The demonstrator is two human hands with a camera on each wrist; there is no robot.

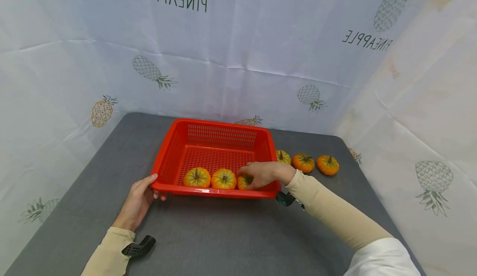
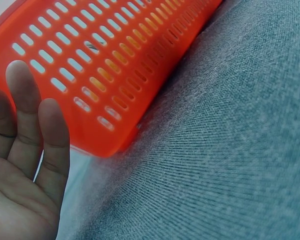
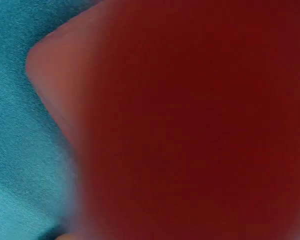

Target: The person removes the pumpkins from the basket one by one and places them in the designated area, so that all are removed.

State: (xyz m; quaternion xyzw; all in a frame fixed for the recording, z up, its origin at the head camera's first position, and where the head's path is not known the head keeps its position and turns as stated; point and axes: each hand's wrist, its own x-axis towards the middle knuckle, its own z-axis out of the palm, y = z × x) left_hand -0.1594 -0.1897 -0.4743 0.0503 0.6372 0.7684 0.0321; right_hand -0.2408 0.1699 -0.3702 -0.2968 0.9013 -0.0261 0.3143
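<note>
A red plastic basket [image 1: 216, 191] with slotted walls stands on the grey table. My left hand [image 1: 138, 203] holds its near left corner, thumb on the rim and the other fingers below it. In the left wrist view, that hand's fingers [image 2: 27, 95] are beside the slotted wall. Two small orange pumpkins [image 1: 196, 177] sit along the basket's near side. Reaching over the right rim, my right hand [image 1: 262, 173] grips a third pumpkin [image 1: 243, 181] beside them, partly hidden by the fingers. Dark red blur fills most of the right wrist view.
Three more small pumpkins [image 1: 327, 165] lie in a row on the table [image 1: 223, 234], right of the basket; the nearest to it is partly hidden by the basket's rim. White cloth with pineapple prints [image 1: 238, 52] hangs behind the table and along both sides.
</note>
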